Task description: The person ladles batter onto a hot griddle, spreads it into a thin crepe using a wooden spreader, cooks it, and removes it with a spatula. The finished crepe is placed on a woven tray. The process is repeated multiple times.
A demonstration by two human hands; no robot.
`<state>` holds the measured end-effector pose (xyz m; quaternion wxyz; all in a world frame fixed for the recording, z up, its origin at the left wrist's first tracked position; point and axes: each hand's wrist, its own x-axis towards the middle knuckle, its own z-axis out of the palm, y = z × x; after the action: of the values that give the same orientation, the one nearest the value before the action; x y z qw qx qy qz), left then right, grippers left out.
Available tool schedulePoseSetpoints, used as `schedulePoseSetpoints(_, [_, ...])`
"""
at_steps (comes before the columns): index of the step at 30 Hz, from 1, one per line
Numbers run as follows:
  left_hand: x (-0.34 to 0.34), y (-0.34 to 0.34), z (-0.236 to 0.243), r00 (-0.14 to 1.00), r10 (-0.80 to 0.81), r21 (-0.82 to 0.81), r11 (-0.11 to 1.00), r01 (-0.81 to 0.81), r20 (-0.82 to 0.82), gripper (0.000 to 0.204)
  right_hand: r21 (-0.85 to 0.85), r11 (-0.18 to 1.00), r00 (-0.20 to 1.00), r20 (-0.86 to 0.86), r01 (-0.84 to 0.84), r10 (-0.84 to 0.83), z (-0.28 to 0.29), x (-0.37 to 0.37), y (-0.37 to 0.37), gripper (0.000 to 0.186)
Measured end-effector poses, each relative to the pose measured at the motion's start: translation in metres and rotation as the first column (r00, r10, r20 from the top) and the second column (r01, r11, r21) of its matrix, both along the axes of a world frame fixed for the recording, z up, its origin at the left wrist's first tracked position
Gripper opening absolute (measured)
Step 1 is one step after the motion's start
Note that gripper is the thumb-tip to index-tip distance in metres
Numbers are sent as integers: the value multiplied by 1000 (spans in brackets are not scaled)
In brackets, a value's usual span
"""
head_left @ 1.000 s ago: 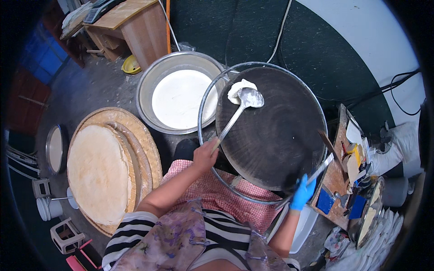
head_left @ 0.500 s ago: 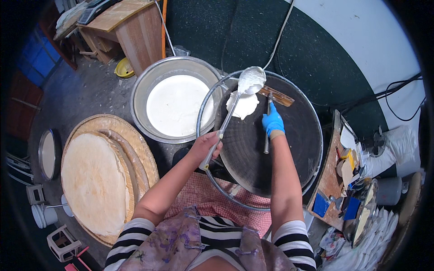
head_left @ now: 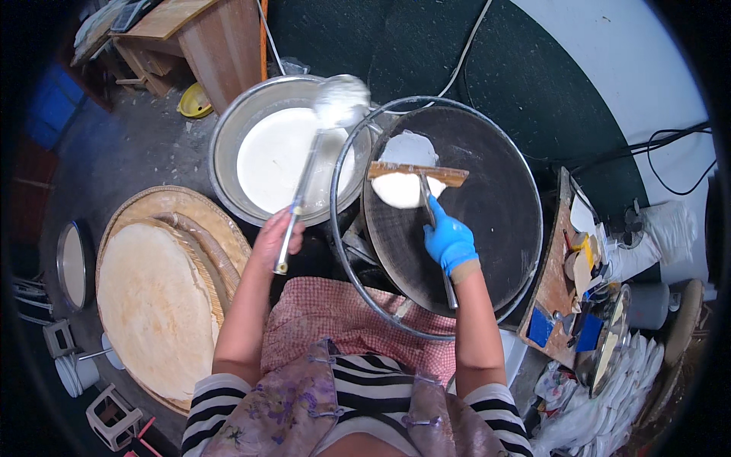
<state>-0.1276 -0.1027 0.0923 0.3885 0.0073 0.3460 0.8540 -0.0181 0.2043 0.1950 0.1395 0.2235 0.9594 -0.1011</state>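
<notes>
My left hand (head_left: pixel 279 238) grips a long metal ladle (head_left: pixel 304 175), whose batter-coated bowl is blurred over the back rim of a large metal basin (head_left: pixel 221 151) of white batter (head_left: pixel 270 171). In a blue glove, my right hand (head_left: pixel 449 240) is closed on the metal handle of a spreader. Its wooden blade (head_left: pixel 451 177) lies across a mound of batter (head_left: pixel 396 192) on the round dark griddle (head_left: pixel 472 228). Behind the blade is a thin pale layer of batter (head_left: pixel 407 147). A metal ring (head_left: pixel 527 164) surrounds the griddle.
At left, thin round flatbreads (head_left: pixel 156 305) are stacked on woven trays (head_left: pixel 114 217). A wooden desk (head_left: pixel 217 61) and yellow bowl (head_left: pixel 195 103) stand behind. At right are a cluttered board (head_left: pixel 542 289) and plastic bags (head_left: pixel 624 388); cables (head_left: pixel 674 156) run along the wall.
The ladle has swung left from the griddle toward the basin. The spreader has moved from the griddle's right side to the batter, then toward me, leaving a pale layer behind it.
</notes>
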Motion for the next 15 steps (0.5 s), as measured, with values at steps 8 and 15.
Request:
schedulePoseSetpoints(8, [-28,-40,-105,894,-217,-877,381,-291,-391,31,-29,998,995,-87,47,-50,0,-8,-4,57])
schedulePoseSetpoints(15, [-21,-34,-137,804,-541,-931,-96,-352,-248,36,-6,1000,999,-32,-24,24,-1,37,-28,64])
